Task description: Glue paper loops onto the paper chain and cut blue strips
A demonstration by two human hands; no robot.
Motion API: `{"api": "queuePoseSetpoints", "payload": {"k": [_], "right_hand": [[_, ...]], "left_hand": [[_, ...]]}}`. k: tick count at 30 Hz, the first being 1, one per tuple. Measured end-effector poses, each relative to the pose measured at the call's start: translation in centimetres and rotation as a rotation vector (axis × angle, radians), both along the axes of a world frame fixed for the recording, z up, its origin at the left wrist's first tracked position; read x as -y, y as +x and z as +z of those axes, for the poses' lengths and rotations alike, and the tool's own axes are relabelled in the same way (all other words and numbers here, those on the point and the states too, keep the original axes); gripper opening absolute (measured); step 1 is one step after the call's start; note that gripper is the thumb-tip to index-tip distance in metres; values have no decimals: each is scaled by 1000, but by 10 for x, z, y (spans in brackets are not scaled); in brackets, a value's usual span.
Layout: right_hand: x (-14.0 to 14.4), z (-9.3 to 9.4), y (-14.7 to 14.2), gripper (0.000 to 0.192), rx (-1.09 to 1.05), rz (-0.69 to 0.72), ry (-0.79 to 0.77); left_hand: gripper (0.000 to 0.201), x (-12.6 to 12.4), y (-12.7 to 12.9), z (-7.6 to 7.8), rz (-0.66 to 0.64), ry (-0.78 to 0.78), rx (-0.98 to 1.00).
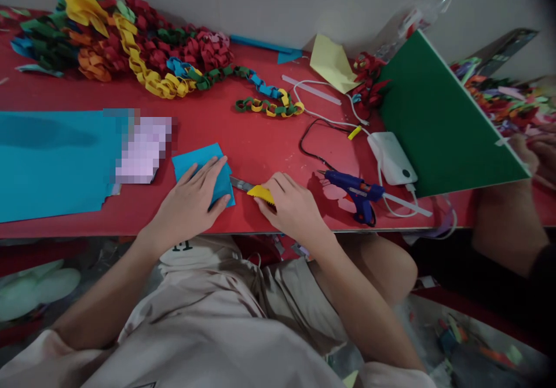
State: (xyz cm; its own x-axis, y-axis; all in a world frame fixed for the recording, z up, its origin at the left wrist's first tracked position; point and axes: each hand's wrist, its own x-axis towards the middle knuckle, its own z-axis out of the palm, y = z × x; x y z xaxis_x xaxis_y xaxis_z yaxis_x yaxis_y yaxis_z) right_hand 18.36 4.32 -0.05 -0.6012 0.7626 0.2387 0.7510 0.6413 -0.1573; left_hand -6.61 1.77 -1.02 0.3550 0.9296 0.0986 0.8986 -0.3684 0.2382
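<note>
My left hand (pixel 193 200) lies on a small folded piece of blue paper (pixel 204 155), its fingers stretched out across the sheet. Just right of it, my right hand (pixel 295 205) is closed around the yellow handle of a utility knife (pixel 260 193). The knife's blade points left, and its tip is at the right edge of the blue paper. Part of the paper is hidden under my left hand. Both hands are near the front edge of the red table (pixel 260 139).
Large blue sheets (pixel 47 168) lie at the left. Paper chains (pixel 160 84) run along the back. At right are a blue glue gun (pixel 354 188), a white power bank (pixel 393 156) with cables and an upright green board (pixel 443 127). Another person's arm (pixel 506 220) reaches behind it.
</note>
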Motion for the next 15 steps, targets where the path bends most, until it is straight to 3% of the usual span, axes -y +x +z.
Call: {"api": "queuePoseSetpoints", "payload": {"k": [10,15], "right_hand": [[-8,-2,-14,27,-1,28,15],[-10,-3,-14,24,-1,1,-8]], "left_hand": [[85,0,-4,-5,-2,9,78],[77,0,-3,-5,2,4,64]]}}
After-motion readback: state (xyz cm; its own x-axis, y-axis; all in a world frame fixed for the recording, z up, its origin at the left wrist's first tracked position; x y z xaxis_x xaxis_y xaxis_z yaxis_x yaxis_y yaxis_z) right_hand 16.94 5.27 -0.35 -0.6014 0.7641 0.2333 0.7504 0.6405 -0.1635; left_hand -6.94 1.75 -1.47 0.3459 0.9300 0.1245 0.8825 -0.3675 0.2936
